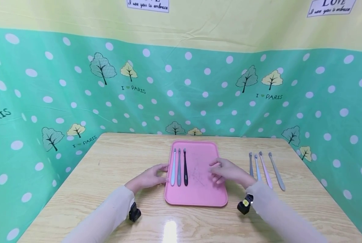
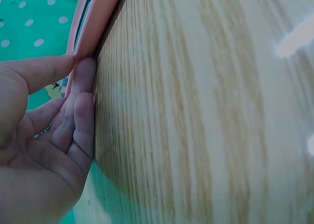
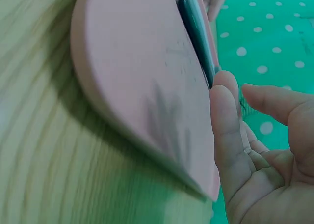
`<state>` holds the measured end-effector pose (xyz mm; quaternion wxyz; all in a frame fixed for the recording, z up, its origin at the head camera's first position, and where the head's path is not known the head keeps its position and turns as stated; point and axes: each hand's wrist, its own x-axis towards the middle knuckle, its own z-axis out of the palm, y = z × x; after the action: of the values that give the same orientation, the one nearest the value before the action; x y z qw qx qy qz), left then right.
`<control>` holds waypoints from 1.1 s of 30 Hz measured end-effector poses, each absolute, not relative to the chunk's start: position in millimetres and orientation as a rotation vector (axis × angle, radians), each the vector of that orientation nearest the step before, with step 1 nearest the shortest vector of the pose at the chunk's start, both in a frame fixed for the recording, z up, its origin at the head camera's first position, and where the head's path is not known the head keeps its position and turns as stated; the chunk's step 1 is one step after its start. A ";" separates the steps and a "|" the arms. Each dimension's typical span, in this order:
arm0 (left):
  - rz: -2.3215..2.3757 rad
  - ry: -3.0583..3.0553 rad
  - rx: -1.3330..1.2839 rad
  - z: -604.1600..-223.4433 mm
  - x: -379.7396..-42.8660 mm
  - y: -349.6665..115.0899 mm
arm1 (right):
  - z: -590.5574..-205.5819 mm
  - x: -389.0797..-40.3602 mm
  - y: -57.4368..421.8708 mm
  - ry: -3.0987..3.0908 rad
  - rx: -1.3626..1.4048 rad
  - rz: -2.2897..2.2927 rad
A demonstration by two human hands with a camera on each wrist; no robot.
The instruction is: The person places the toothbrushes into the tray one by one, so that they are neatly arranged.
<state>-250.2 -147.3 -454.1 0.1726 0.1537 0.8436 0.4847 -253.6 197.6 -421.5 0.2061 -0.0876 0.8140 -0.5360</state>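
A pink tray (image 1: 199, 195) lies on the table, with three toothbrushes side by side along its left part: a light blue toothbrush (image 1: 173, 168), a grey toothbrush (image 1: 179, 170) and a black toothbrush (image 1: 185, 170). At the tray's left edge, my left hand (image 1: 150, 177) pinches the rim; the left wrist view has its thumb (image 2: 51, 69) against the rim and the fingertips close beside the table. My right hand (image 1: 228, 172) hovers over the tray's right side with loosely bent fingers, and nothing shows between thumb and fingertips in the right wrist view.
Right of the tray, several more toothbrushes lie on the wooden table (image 1: 123, 148): a dark grey toothbrush (image 1: 251, 163), a light blue toothbrush (image 1: 257, 168), a purple toothbrush (image 1: 266, 170) and a grey toothbrush (image 1: 277, 172). A dotted green curtain (image 1: 156, 108) hangs behind the table.
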 end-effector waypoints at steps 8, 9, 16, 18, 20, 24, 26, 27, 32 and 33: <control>1.388 2.369 0.451 -453.9 -250.5 -149.3 | -420.0 -251.2 222.9 2.268 -0.190 -1.536; 1.386 2.371 0.455 -453.7 -250.3 -149.3 | -419.9 -250.8 226.1 2.275 -0.185 -1.532; 1.380 2.366 0.454 -453.8 -250.0 -149.8 | -422.0 -247.1 254.2 2.317 -0.132 -1.505; 1.377 2.367 0.456 -454.0 -249.8 -149.7 | -423.7 -244.9 262.1 2.315 -0.115 -1.505; 1.381 2.369 0.453 -454.2 -250.0 -149.5 | -425.0 -242.3 268.8 2.311 -0.102 -1.506; 1.389 2.367 0.453 -455.2 -250.4 -149.2 | -426.5 -235.6 280.7 2.316 -0.074 -1.504; 1.391 2.368 0.447 -455.3 -250.3 -149.0 | -427.2 -232.8 286.6 2.335 -0.070 -1.487; 1.389 2.368 0.442 -455.4 -250.4 -149.0 | -427.6 -231.6 289.7 2.347 -0.065 -1.479; 1.380 2.380 0.440 -455.6 -250.5 -148.7 | -428.4 -228.8 305.9 2.414 -0.043 -1.438; 1.379 2.381 0.438 -455.5 -250.5 -148.6 | -428.4 -228.6 309.2 2.428 -0.026 -1.429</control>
<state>-250.5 -148.6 -455.5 0.1769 0.1549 0.8410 0.4873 -228.6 309.2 -428.4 0.1614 -0.0093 0.8505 -0.5005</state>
